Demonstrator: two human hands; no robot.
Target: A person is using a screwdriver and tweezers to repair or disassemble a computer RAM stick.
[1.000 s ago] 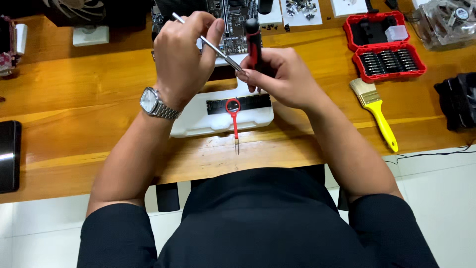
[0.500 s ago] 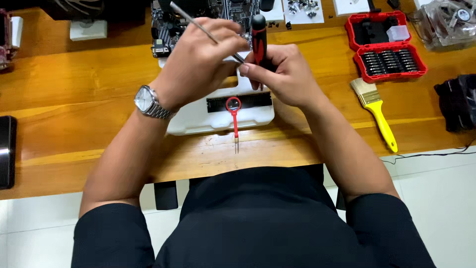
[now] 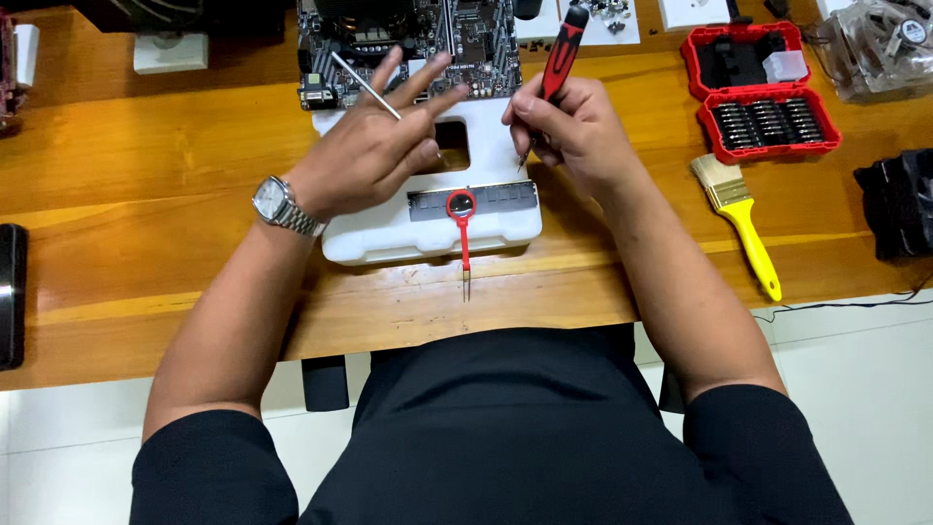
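Fingers (image 3: 428, 83) of the left hand (image 3: 364, 156) are spread and stretched forward over a white foam block (image 3: 428, 228), with a thin metal rod (image 3: 364, 86) pinched between them, pointing up and left. At the block's far edge lies a dark circuit board (image 3: 408, 44). Right hand (image 3: 573, 131) fingers are pressed around a red-and-black screwdriver (image 3: 562, 53), its tip angled down toward the block. On the block's near edge rest a dark memory stick (image 3: 473, 201) and red tweezers (image 3: 463, 238). To the right on the wooden surface (image 3: 126, 185) lie a yellow-handled brush (image 3: 741, 224) and an open red bit case (image 3: 763, 92).
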